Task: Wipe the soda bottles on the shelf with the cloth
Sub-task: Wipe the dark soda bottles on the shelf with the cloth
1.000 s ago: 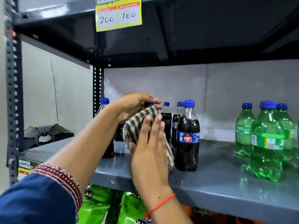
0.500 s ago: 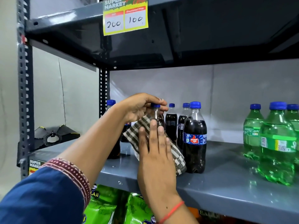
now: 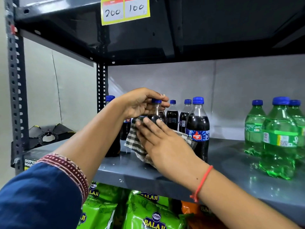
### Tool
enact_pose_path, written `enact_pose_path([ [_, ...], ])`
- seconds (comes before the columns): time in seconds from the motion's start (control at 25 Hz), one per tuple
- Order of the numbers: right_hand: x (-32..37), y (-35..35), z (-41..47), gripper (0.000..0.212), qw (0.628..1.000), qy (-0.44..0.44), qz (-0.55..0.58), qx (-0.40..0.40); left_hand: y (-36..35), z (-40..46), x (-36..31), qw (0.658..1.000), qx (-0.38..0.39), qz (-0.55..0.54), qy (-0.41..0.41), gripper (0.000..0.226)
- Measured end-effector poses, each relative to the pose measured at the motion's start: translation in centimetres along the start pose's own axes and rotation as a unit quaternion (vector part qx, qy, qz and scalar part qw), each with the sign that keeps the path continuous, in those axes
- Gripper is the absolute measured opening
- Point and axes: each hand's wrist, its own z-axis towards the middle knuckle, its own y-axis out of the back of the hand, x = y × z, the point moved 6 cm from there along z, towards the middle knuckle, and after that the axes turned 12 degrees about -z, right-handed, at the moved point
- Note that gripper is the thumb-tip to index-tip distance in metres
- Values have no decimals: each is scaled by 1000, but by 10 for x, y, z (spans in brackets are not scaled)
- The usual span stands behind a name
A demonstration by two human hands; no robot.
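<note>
A dark cola bottle [image 3: 156, 114] with a blue cap stands near the front of the grey shelf [image 3: 135, 172]. My left hand [image 3: 140, 103] grips its neck and cap from above. My right hand [image 3: 163, 141] presses a checked cloth [image 3: 133, 139] flat against the bottle's body, which hides its lower half. Several more cola bottles stand behind and beside it, one labelled bottle [image 3: 198, 128] just to the right. Green soda bottles [image 3: 279, 138] stand at the right end of the shelf.
A dark upper shelf [image 3: 181, 30] with a yellow price tag [image 3: 125, 9] hangs low overhead. A perforated upright [image 3: 16, 90] frames the left side. Green snack bags [image 3: 148, 214] fill the shelf below. A black object [image 3: 47, 134] lies beyond the rack at left.
The cloth and my right hand have slid down the bottle from near the cap to its body, uncovering the cap and neck. My left hand keeps hold of the top.
</note>
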Motion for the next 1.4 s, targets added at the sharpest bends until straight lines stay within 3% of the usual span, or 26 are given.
enact_pose_path([
  [0.16, -6, -8, -1, 52, 995, 78, -39, -52, 0, 0, 0, 1000, -3, -2, 0, 26],
  [0.48, -13, -12, 1, 56, 987, 105, -86, -86, 6, 2, 1, 1000, -3, 6, 3, 28],
  [0.68, -6, -16, 2, 75, 980, 128, -146, -39, 0, 3, -1, 1000, 9, 22, 0, 22],
  [0.8, -11, -11, 6, 73, 982, 116, -144, -34, -1, 3, -2, 1000, 11, 18, 2, 22],
  [0.92, 3, -19, 7, 68, 978, 184, -102, -14, 0, 2, -1, 1000, 9, 20, 6, 22],
  [1.08, -17, -10, 13, 69, 982, 140, -111, -54, 0, 2, -1, 1000, 6, 4, 10, 26],
  [1.24, -10, -15, 14, 68, 970, 212, -108, -51, -1, 0, -2, 1000, 5, 17, 5, 23],
  [1.4, -29, -8, 15, 64, 972, 191, -104, -86, -1, 0, 1, 1000, -1, 5, 24, 23],
])
